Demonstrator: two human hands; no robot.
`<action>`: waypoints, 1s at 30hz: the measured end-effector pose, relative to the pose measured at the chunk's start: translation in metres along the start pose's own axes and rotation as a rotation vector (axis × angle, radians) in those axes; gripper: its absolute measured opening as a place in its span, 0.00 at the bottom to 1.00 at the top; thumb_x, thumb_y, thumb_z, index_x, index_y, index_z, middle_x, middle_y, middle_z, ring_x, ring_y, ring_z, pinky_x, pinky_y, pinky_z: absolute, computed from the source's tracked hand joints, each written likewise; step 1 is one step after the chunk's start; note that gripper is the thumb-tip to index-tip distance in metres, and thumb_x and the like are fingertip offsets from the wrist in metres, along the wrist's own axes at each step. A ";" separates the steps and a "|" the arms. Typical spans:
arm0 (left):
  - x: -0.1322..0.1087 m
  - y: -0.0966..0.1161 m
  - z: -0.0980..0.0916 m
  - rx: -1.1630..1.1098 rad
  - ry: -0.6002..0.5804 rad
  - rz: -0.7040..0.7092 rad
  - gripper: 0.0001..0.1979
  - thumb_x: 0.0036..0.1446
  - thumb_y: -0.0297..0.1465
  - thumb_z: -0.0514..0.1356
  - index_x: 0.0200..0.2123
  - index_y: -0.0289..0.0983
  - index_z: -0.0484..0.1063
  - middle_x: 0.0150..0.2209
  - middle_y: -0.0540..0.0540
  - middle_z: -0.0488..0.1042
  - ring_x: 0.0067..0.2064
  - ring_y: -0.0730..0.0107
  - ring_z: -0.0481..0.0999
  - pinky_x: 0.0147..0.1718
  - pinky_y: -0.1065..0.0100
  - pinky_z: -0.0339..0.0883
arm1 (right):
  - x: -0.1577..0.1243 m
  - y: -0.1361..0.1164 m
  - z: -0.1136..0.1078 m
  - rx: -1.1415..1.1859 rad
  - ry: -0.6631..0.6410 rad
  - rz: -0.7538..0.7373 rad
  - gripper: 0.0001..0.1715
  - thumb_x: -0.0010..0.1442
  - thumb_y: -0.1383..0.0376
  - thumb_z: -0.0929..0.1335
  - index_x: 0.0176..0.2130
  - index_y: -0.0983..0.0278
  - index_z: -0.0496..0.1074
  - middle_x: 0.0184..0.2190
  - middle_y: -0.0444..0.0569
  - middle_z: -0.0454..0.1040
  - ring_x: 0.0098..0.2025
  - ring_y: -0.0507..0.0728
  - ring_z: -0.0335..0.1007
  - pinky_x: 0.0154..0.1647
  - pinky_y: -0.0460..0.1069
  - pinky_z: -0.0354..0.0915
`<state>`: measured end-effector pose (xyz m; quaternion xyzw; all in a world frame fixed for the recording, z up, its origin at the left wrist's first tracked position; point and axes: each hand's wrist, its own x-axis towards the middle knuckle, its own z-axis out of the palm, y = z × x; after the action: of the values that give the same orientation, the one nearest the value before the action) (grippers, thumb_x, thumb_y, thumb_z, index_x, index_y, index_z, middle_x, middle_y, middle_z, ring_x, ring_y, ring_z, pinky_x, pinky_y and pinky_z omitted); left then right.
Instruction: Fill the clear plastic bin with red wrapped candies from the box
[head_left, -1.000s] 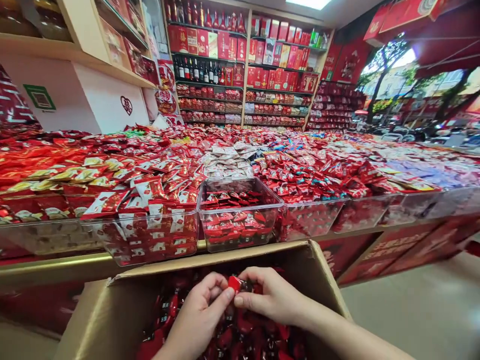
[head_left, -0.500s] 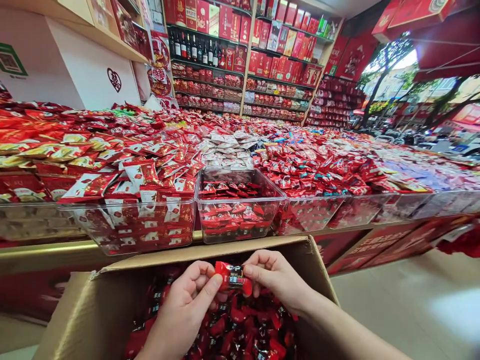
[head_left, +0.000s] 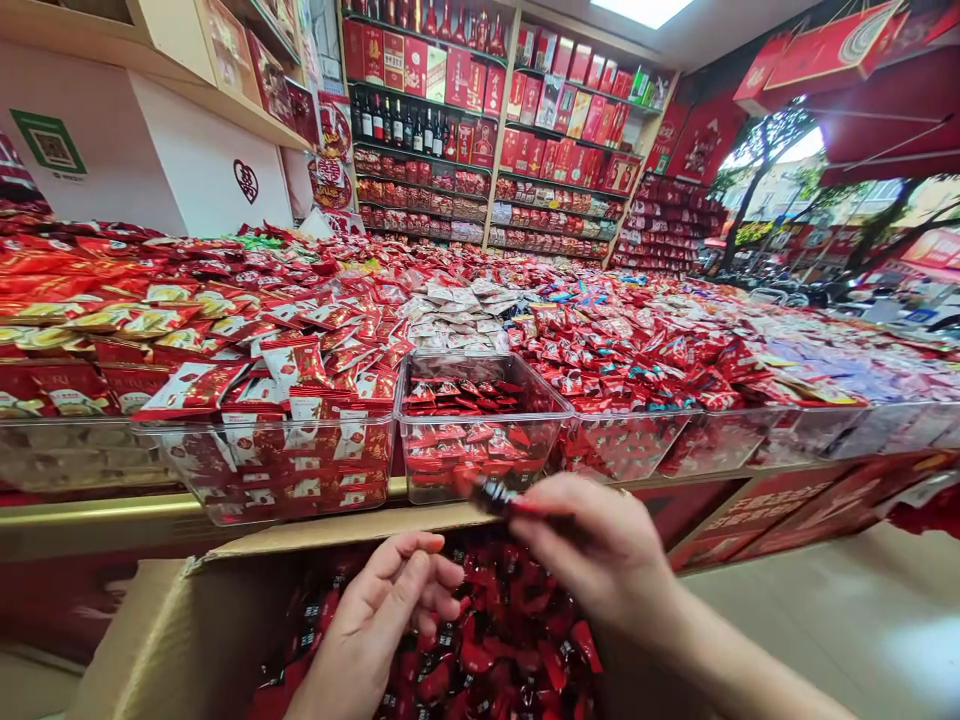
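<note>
Pinched by one end in my right hand, a red and black wrapped candy is blurred by motion. It is in front of the clear plastic bin, which holds flat red packets. My left hand has nothing in it; its fingers are loosely curled and apart. Both hands are over an open cardboard box. Inside that box lie many loose red and black wrapped candies.
A clear bin of red and white packets adjoins on the left, and more bins of red packets continue right. Shelves of red boxes and bottles stand behind. Tiled floor shows at the right.
The candy held between both hands is now in my right hand alone, raised toward the bin. My left hand has let go of it. The view has tilted slightly upward.
</note>
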<state>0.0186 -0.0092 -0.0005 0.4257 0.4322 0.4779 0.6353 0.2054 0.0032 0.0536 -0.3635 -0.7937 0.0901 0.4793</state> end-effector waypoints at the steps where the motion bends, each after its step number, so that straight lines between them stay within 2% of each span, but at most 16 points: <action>1: 0.000 0.000 0.000 0.010 0.007 -0.009 0.12 0.49 0.39 0.57 0.35 0.38 0.67 0.28 0.48 0.74 0.27 0.72 0.70 0.25 0.74 0.60 | 0.016 0.002 -0.010 -0.080 0.054 -0.044 0.05 0.52 0.69 0.65 0.33 0.65 0.68 0.28 0.46 0.71 0.30 0.49 0.65 0.31 0.43 0.60; 2: 0.000 0.000 0.000 0.025 0.020 -0.018 0.12 0.48 0.38 0.58 0.34 0.37 0.67 0.27 0.49 0.74 0.26 0.73 0.70 0.24 0.74 0.60 | 0.033 0.007 -0.018 -0.177 0.068 -0.073 0.05 0.53 0.69 0.64 0.33 0.65 0.69 0.28 0.46 0.72 0.30 0.49 0.65 0.32 0.44 0.60; 4: 0.001 0.000 0.000 0.057 0.048 -0.030 0.11 0.47 0.36 0.60 0.33 0.36 0.67 0.25 0.49 0.74 0.25 0.74 0.69 0.24 0.75 0.59 | 0.068 0.021 -0.028 -0.389 -0.021 -0.066 0.06 0.52 0.66 0.64 0.29 0.66 0.70 0.26 0.46 0.71 0.28 0.50 0.64 0.30 0.45 0.59; 7: 0.002 -0.002 0.000 0.077 0.067 -0.044 0.12 0.45 0.36 0.60 0.33 0.36 0.68 0.24 0.49 0.74 0.25 0.74 0.69 0.22 0.76 0.57 | 0.111 0.050 -0.027 -0.604 -0.326 0.000 0.07 0.49 0.65 0.65 0.26 0.65 0.71 0.21 0.45 0.70 0.24 0.49 0.63 0.26 0.44 0.55; 10: 0.002 -0.003 -0.002 0.081 0.074 -0.045 0.12 0.45 0.36 0.60 0.32 0.36 0.68 0.24 0.49 0.74 0.25 0.74 0.70 0.22 0.76 0.57 | 0.133 0.074 -0.015 -0.727 -0.600 0.012 0.06 0.47 0.65 0.65 0.25 0.65 0.71 0.21 0.45 0.71 0.24 0.50 0.61 0.24 0.44 0.53; 12: 0.003 -0.003 -0.003 0.088 0.058 -0.047 0.12 0.45 0.36 0.60 0.32 0.36 0.68 0.24 0.49 0.74 0.25 0.75 0.69 0.22 0.76 0.57 | 0.137 0.082 -0.008 -0.768 -0.703 0.012 0.06 0.45 0.66 0.65 0.25 0.65 0.71 0.22 0.46 0.71 0.24 0.50 0.61 0.23 0.44 0.51; 18: 0.003 -0.006 -0.006 0.097 -0.011 -0.064 0.12 0.44 0.37 0.60 0.30 0.35 0.68 0.24 0.49 0.74 0.24 0.75 0.69 0.22 0.75 0.56 | 0.132 0.091 0.002 -0.733 -0.817 0.035 0.07 0.45 0.65 0.65 0.25 0.66 0.72 0.21 0.47 0.70 0.22 0.50 0.60 0.20 0.44 0.49; 25: 0.004 -0.011 -0.007 0.096 -0.082 -0.084 0.11 0.43 0.37 0.61 0.28 0.35 0.68 0.23 0.50 0.73 0.23 0.75 0.68 0.22 0.74 0.54 | 0.133 0.098 0.002 -0.635 -0.976 0.109 0.10 0.44 0.63 0.68 0.29 0.64 0.75 0.24 0.47 0.74 0.24 0.51 0.66 0.21 0.43 0.53; 30: 0.006 -0.015 -0.009 0.102 -0.071 -0.091 0.12 0.42 0.37 0.62 0.28 0.35 0.68 0.23 0.49 0.73 0.23 0.74 0.68 0.21 0.73 0.53 | 0.132 0.097 0.005 -0.635 -0.940 0.105 0.10 0.46 0.68 0.66 0.30 0.66 0.76 0.26 0.50 0.75 0.26 0.53 0.67 0.24 0.44 0.56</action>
<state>0.0149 -0.0048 -0.0184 0.4542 0.4523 0.4105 0.6485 0.2126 0.1614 0.0954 -0.4495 -0.8907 0.0229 -0.0634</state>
